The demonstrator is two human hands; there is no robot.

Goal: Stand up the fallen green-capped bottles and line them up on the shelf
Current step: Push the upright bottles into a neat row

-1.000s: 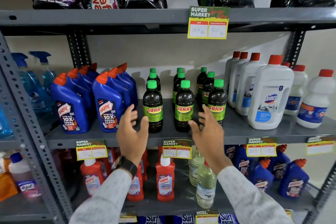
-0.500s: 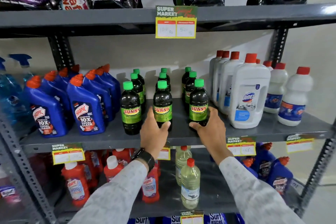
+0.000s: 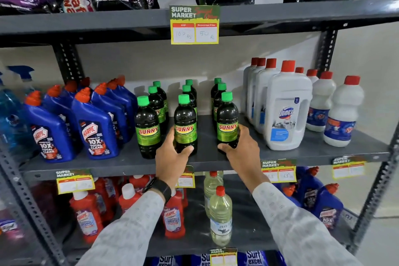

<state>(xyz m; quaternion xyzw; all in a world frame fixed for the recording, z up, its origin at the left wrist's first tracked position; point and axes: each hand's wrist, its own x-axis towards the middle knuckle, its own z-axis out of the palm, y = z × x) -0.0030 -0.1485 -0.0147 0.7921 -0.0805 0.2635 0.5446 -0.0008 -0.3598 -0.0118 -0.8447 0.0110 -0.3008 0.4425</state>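
Note:
Several dark green-capped SUNNY bottles stand upright in three rows on the middle grey shelf (image 3: 313,153). My left hand (image 3: 172,157) is wrapped around the base of the front middle bottle (image 3: 185,123). My right hand (image 3: 241,149) grips the base of the front right bottle (image 3: 227,123). The front left bottle (image 3: 147,129) stands untouched beside my left hand. More green-capped bottles (image 3: 218,95) stand behind each front one, partly hidden.
Blue Harpic bottles (image 3: 95,127) crowd the shelf to the left. White Domex jugs (image 3: 287,110) with red caps stand to the right. Detergent pouches sit on the shelf above (image 3: 302,15). Red Harpic bottles and clear bottles (image 3: 220,216) fill the shelf below.
Both hands went from open in front of the shelf to closed around the bases of the front middle and front right bottles. The camera has shifted closer.

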